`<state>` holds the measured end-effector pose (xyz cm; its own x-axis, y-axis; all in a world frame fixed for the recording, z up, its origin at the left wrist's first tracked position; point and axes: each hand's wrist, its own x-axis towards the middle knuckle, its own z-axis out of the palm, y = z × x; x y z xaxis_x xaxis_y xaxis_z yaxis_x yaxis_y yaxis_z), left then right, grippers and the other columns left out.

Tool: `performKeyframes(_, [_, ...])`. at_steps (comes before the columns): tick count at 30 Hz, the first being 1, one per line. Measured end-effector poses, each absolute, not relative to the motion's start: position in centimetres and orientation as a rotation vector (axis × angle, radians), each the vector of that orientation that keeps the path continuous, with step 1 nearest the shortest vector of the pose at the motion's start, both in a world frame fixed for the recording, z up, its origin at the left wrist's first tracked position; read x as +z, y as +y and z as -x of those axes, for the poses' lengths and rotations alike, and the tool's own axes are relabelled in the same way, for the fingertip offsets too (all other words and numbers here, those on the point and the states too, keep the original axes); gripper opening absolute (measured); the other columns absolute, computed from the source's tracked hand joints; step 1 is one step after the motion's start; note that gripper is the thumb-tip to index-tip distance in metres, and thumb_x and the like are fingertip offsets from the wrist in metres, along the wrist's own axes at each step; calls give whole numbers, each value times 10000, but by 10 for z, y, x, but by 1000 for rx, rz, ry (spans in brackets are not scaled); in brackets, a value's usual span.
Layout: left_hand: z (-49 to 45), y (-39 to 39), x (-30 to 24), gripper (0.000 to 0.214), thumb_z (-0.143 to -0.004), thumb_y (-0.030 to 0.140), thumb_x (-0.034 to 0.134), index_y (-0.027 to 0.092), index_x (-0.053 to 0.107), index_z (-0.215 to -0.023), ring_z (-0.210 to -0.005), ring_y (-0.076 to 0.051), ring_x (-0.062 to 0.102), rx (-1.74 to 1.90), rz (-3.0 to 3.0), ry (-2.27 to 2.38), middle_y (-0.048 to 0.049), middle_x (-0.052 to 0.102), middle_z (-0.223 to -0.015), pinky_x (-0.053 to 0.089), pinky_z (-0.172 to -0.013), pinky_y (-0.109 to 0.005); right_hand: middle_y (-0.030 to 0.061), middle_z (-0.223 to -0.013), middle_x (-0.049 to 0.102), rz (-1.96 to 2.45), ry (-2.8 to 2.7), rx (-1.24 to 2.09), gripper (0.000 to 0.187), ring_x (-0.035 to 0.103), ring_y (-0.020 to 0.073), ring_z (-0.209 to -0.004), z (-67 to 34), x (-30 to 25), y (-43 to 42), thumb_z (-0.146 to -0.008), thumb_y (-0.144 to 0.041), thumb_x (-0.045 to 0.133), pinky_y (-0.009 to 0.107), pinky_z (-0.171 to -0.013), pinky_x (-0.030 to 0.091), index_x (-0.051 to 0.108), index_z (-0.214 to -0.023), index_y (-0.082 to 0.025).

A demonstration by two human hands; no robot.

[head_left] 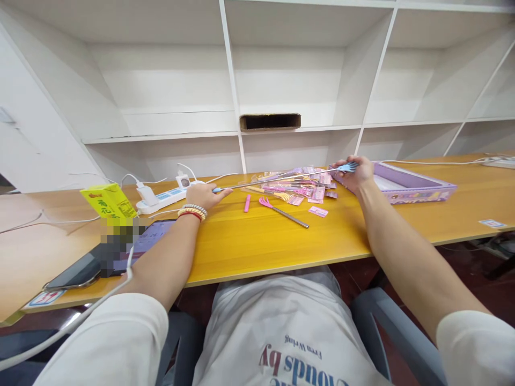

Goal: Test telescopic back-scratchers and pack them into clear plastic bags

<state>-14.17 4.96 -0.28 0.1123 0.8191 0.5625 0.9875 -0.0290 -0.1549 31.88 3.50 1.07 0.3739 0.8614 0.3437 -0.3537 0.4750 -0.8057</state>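
Note:
My left hand (pixel 206 196) is closed on the blue handle end of a long thin telescopic back scratcher (pixel 277 179). My right hand (pixel 356 172) pinches its blue claw head, so the metal rod stretches between both hands above the wooden table (pixel 249 241). Beneath the rod lies a pile of pink and yellow scratchers and small pink packets (pixel 300 187). A pink-headed scratcher (pixel 284 212) with a metal rod lies nearer me, and a short pink handle piece (pixel 247 203) lies to its left.
A purple shallow box (pixel 406 185) sits right of my right hand. A white power strip (pixel 163 198) with chargers, a yellow drink carton (pixel 108 202), a tablet (pixel 148 238) and a phone (pixel 74 273) lie at the left. White shelving stands behind the table.

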Motion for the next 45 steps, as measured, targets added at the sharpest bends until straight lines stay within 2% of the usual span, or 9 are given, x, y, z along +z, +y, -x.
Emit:
performKeyframes(8, [87, 38, 7, 798, -784, 740, 143, 154, 685, -791, -776, -280, 615, -456, 2025, -1585, -148, 667, -750, 332, -612, -317, 36, -601, 584, 834, -1179, 941, 157, 587, 164, -516, -231, -4, 35, -644, -300, 485, 214, -375, 347, 520, -699, -158])
performKeyframes(12, [71, 27, 12, 835, -782, 746, 123, 142, 698, -829, -794, -279, 623, -385, 2111, -1565, -160, 671, -774, 352, -625, -318, 22, -578, 559, 936, -1375, 893, 271, 568, 156, -510, -218, -11, 31, -710, -432, 476, 219, -409, 352, 533, -776, -176])
performKeyframes(15, [57, 19, 12, 851, -767, 763, 136, 137, 708, -837, -804, -288, 626, -360, 2130, -1595, -171, 670, -777, 364, -637, -325, 10, -544, 517, 1070, -1537, 732, 341, 503, 133, -489, -212, -14, 26, -777, -500, 402, 234, -442, 352, 530, -734, -187])
performKeyframes(19, [31, 9, 5, 839, -741, 785, 184, 140, 716, -819, -818, -292, 629, -376, 2213, -1580, -179, 670, -789, 378, -662, -333, 5, -577, 490, 1086, -1713, 630, 402, 471, 122, -558, -192, -19, 18, -809, -515, 386, 234, -508, 369, 517, -623, -183])
performKeyframes(25, [16, 2, 0, 823, -765, 757, 175, 132, 703, -850, -824, -292, 630, -400, 2293, -1529, -193, 668, -815, 393, -674, -345, 18, -636, 525, 1087, -1785, 524, 431, 484, 139, -635, -178, -20, 10, -843, -514, 343, 228, -542, 375, 562, -687, -176])
performKeyframes(32, [31, 5, -7, 682, -829, 675, 206, 165, 648, -924, -840, -265, 620, -426, 2342, -1318, -142, 669, -865, 391, -660, -329, 51, -944, 617, 1006, -2040, 455, 529, 537, 184, -859, -196, -21, 7, -850, -608, 325, 248, -677, 418, 619, -945, -178])
performKeyframes(36, [31, 7, -14, 554, -872, 584, 247, 178, 619, -928, -864, -247, 614, -415, 2387, -1295, -124, 667, -896, 391, -671, -325, 51, -817, 609, 1090, -2004, 389, 572, 546, 170, -763, -212, -25, 17, -850, -628, 291, 248, -656, 410, 621, -872, -162])
performKeyframes(41, [30, 8, -17, 496, -872, 563, 285, 188, 609, -880, -813, -237, 622, -378, 2439, -1320, -110, 672, -868, 394, -656, -326, 8, -541, 509, 1207, -1873, 438, 581, 493, 135, -546, -228, -30, 30, -890, -546, 200, 245, -594, 393, 611, -808, -144])
performKeyframes(45, [33, 8, -15, 493, -870, 565, 288, 189, 607, -858, -832, -230, 621, -350, 2472, -1299, -104, 674, -896, 399, -659, -314, 32, -639, 589, 1411, -1876, 254, 399, 540, 152, -661, -236, -29, 38, -861, -402, 325, 242, -620, 384, 618, -761, -149])
